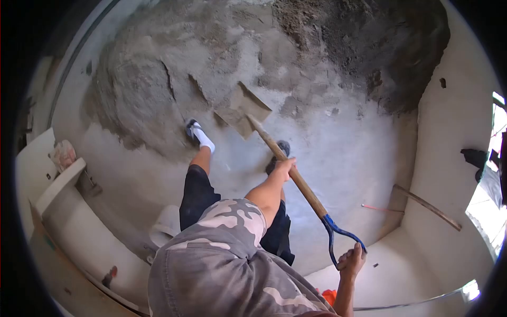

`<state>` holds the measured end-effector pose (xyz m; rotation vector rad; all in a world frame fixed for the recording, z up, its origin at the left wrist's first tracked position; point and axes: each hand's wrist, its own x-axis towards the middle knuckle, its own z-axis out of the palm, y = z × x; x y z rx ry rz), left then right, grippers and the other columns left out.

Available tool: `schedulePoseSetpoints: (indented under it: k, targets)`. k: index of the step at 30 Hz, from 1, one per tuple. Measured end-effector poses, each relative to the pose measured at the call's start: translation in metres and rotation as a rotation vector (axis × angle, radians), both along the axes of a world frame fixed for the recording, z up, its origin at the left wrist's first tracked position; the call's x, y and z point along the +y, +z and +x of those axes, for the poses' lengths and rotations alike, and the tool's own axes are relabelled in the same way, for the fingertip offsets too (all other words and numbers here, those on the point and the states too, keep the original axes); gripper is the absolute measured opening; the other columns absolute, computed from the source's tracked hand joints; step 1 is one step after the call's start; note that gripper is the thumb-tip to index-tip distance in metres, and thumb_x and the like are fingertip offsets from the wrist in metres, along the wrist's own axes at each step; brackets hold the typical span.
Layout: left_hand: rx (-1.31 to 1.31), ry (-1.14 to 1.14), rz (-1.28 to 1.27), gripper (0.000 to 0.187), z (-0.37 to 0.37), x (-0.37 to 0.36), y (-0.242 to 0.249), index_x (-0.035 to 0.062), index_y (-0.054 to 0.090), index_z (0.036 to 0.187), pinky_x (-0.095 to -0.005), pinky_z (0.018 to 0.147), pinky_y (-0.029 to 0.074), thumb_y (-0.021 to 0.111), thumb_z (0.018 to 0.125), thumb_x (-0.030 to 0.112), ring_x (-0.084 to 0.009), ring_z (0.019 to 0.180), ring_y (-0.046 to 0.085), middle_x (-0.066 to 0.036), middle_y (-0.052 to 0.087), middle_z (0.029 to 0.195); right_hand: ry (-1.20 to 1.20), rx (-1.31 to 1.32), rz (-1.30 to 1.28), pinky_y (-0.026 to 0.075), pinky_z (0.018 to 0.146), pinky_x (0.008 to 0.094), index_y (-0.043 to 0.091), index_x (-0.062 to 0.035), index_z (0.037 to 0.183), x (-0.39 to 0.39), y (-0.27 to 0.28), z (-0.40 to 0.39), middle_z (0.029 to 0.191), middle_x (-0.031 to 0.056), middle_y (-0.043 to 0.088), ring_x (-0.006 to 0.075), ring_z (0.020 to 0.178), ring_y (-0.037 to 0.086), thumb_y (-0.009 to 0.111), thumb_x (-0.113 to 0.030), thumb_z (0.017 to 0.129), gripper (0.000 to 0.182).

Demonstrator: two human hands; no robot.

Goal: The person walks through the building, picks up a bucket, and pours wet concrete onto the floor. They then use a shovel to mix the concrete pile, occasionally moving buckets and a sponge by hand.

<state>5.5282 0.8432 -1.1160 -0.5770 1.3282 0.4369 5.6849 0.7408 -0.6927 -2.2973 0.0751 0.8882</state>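
A shovel [302,189] with a wooden shaft and a blue D-shaped handle slants across the middle of the head view. My left hand [285,167] is wrapped round the shaft, about halfway down. At the upper end, my right hand [352,259] grips the crosspiece of the blue handle. The square metal blade [244,112], coated in grey dust, is at the near edge of a grey, sand-like heap [174,74]. My feet, in dark footwear, stand on either side below the blade.
Darker, damp-looking material [391,47] lies against the wall at the top right. A wooden board [428,207] leans by the right wall, near a thin red-tipped rod [381,208]. At the left stand a low white wall [60,182] and a pale bag [63,155].
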Motion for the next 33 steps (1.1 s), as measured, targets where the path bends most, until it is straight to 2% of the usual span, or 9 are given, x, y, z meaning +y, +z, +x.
schedulePoseSetpoints:
  k: [4,8,13,22,24,26,27,29,33]
  targets:
    - [-0.014,0.175,0.032,0.023,-0.166,0.079,-0.087,0.0065,0.056,0.086,-0.0369,0.052,0.049,0.075,0.081,0.017,-0.0203,0.062,0.053,-0.007,0.053,0.074,-0.058,0.134,0.044,0.038,0.036,0.0266,0.051,-0.0122,0.083,0.039,-0.084,-0.123,0.057,-0.0019,0.042,0.0101,0.041,0.042,0.067,-0.021,0.088,0.019]
    - [0.124,-0.077,0.204,0.021,-0.316,0.175,-0.088,0.0071,0.055,0.083,-0.0378,0.057,0.049,0.072,0.084,0.019,-0.0223,0.064,0.053,-0.008,0.053,0.074,0.074,0.170,0.209,0.041,0.035,0.0296,0.049,-0.0065,0.082,0.102,-0.119,-0.254,0.057,0.0022,0.047,0.0139,0.038,0.047,0.064,-0.014,0.086,0.017]
    - [0.042,-0.070,0.299,0.017,-0.325,0.181,-0.073,0.0076,0.055,0.083,-0.0396,0.064,0.050,0.070,0.084,0.017,-0.0240,0.066,0.053,-0.008,0.053,0.070,0.177,0.117,0.296,0.042,0.035,0.0277,0.047,-0.0070,0.085,0.088,-0.114,-0.256,0.057,0.0027,0.048,0.0125,0.039,0.048,0.062,-0.008,0.084,0.015]
    - [0.139,0.085,0.357,0.024,-0.355,0.170,0.029,0.0084,0.055,0.072,-0.0386,0.058,0.047,0.070,0.083,0.024,-0.0235,0.057,0.053,-0.008,0.055,0.067,0.343,0.178,0.436,0.041,0.038,0.0243,0.051,-0.0082,0.081,0.052,-0.101,-0.211,0.058,0.0014,0.050,0.0090,0.043,0.047,0.058,-0.007,0.083,0.007]
    - [0.113,0.248,0.395,0.035,-0.400,0.184,0.050,0.0137,0.049,0.061,-0.0356,0.055,0.046,0.069,0.084,0.032,-0.0198,0.053,0.050,-0.005,0.051,0.062,0.598,0.075,0.451,0.045,0.050,0.0285,0.054,-0.0077,0.080,0.051,-0.101,-0.233,0.065,0.0011,0.054,0.0105,0.057,0.054,0.061,-0.006,0.079,0.008]
    - [0.309,0.200,0.584,0.043,-0.441,0.195,0.098,0.0172,0.043,0.057,-0.0329,0.051,0.043,0.067,0.085,0.039,-0.0163,0.050,0.047,-0.001,0.045,0.056,1.082,-0.236,0.570,0.047,0.057,0.0356,0.055,-0.0071,0.078,0.065,-0.085,-0.263,0.071,0.0089,0.058,0.0259,0.059,0.057,0.071,-0.005,0.066,0.020]
    - [0.281,0.274,0.560,0.044,-0.460,0.199,0.124,0.0172,0.042,0.057,-0.0312,0.050,0.042,0.068,0.085,0.039,-0.0152,0.048,0.045,0.000,0.044,0.055,1.163,-0.160,0.702,0.047,0.059,0.0377,0.055,-0.0083,0.078,0.071,-0.084,-0.274,0.073,0.0108,0.059,0.0311,0.062,0.057,0.073,-0.007,0.064,0.023]
    - [0.212,0.416,0.549,0.045,-0.491,0.203,0.159,0.0170,0.041,0.057,-0.0287,0.048,0.040,0.069,0.084,0.040,-0.0139,0.047,0.042,0.001,0.043,0.055,1.428,-0.300,0.900,0.045,0.061,0.0395,0.054,-0.0097,0.078,0.093,-0.067,-0.280,0.075,0.0083,0.057,0.0294,0.067,0.057,0.076,-0.008,0.066,0.025]
    - [0.298,0.377,0.655,0.046,-0.464,0.208,0.209,0.0168,0.041,0.058,-0.0274,0.049,0.038,0.068,0.086,0.041,-0.0126,0.049,0.041,0.002,0.042,0.056,1.421,-0.181,0.933,0.044,0.061,0.0392,0.054,-0.0081,0.081,0.086,-0.069,-0.245,0.074,0.0093,0.056,0.0299,0.066,0.055,0.075,-0.006,0.071,0.023]
